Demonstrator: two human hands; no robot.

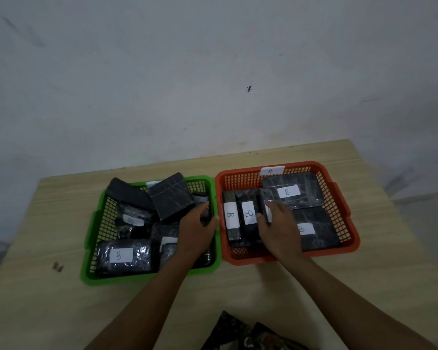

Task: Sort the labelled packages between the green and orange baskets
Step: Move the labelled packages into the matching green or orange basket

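Wooden table (pixel 390 261) against grey wall (pixel 213 72), left hand (pixel 195 231) open in green basket (pixel 91 248), right hand (pixel 281 228) gripping package (pixel 264 198).

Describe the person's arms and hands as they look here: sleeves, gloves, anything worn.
Both forearms are bare up to the frame's bottom edge; no sleeve shows. The left hand and right hand wear no gloves, and no ring, watch or bracelet is visible. The picture is too blurred to show finer markings.
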